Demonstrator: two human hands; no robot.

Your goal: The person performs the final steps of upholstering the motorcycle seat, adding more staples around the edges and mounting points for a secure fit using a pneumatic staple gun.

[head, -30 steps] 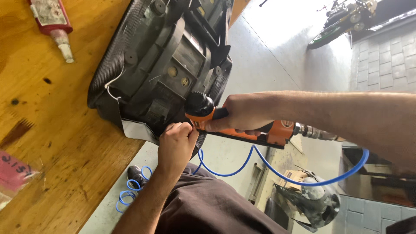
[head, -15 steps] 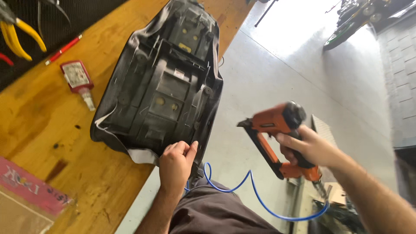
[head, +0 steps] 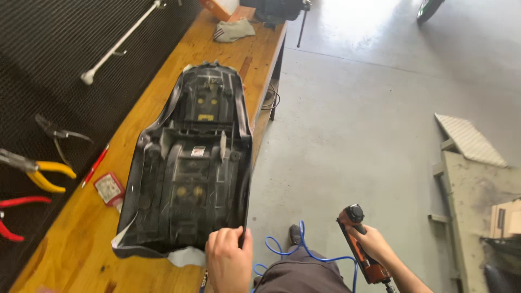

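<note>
A black seat base [head: 190, 173] lies upside down on the wooden workbench [head: 87, 239], its ribbed plastic underside facing up. My left hand [head: 229, 259] rests on its near right corner, fingers curled over the cover's edge. My right hand [head: 374, 247] is off to the right over the floor, wrapped around an orange and black air stapler [head: 358, 241]. A blue coiled air hose [head: 298, 252] trails from the tool past my lap.
Pliers with yellow handles [head: 43, 176], red-handled pliers [head: 13, 214], a red pen [head: 95, 165] and a small red and white tube [head: 110, 189] lie left of the seat. A white rod [head: 119, 40] and a rag [head: 233, 30] sit farther back. Grey concrete floor [head: 369, 108] spreads right.
My right hand has pulled the stapler away from the seat's edge and lowered it to the right. The view has swung upright, showing the whole seat. My left hand stays at the near corner.
</note>
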